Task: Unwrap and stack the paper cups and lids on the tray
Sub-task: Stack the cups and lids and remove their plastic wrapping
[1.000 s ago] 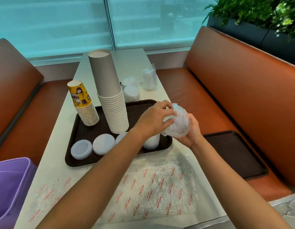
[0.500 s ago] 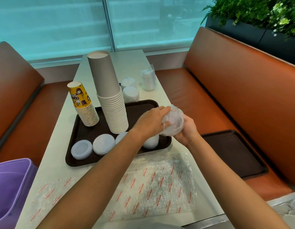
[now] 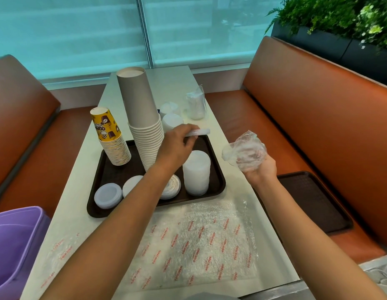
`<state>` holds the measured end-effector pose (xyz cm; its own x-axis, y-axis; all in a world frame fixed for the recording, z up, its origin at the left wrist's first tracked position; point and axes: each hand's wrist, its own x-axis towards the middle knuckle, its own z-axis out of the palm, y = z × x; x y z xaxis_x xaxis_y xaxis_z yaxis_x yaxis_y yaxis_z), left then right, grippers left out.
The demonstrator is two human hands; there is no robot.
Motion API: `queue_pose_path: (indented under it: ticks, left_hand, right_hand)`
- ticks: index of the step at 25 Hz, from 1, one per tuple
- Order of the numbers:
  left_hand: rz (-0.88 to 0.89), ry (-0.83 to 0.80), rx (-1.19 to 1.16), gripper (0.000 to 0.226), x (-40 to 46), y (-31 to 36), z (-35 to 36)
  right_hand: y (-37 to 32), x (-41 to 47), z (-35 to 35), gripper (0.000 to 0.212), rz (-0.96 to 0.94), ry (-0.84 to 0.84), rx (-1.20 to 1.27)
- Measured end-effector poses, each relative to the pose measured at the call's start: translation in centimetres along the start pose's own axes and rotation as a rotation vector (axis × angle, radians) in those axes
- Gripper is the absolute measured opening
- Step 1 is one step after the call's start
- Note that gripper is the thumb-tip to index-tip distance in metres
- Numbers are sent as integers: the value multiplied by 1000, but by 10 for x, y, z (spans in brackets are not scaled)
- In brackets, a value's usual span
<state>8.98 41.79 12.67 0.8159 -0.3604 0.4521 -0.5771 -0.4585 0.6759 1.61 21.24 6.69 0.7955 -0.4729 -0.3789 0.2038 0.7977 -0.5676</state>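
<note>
Left hand (image 3: 177, 146) pinches lid (image 3: 199, 132); right hand (image 3: 260, 169) holds wrapper (image 3: 245, 153).

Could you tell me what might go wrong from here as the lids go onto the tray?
1. The left hand pinches a lid by its edge above the lid stack; set off-centre, it could slide off or topple the stack.
2. The left forearm passes right beside the tall cup stack; a nudge could tip it.
3. The wrapper in the right hand may still hold lids that could spill.

Upright cup stacks (image 3: 142, 124), tall lid stack (image 3: 196, 173), flat lids (image 3: 108, 195) on dark tray (image 3: 218, 182)
</note>
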Motion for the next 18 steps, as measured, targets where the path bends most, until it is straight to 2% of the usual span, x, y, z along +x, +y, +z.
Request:
queue_pose_path:
  ticks: [3,6,8,10,12,13,15,17,18]
  left_hand:
    - [96,-228,172,25,-11,-20,3]
    - [85,-453,274,36,-24,-33,6]
    - [82,-464,257,45,-30,-35,6]
    - [165,-357,244,55,-30,-36,9]
    - [190,-332,316,78,-20,-31,11]
    - [155,-398,389,91,-11,-27,12]
    - [77,-630,555,108,6,-24,13]
    - [-2,-807,599,106,11,-25,18]
    - [-36,-826,577,100,10,-26,20]
  right_hand:
    - [2,0,-3,33,9,28,0]
    - [6,1,-4,36,17,-1,-3]
    - [8,2,-5,37,22,-9,13]
    - [10,4,-7,36,28,-20,24]
    - [11,4,-9,37,36,-32,12]
    - [12,4,-10,37,44,-36,20]
    - [12,5,-10,40,50,-40,6]
    - [11,5,-11,47,35,-52,-57]
    - [11,5,-11,44,24,-57,-93]
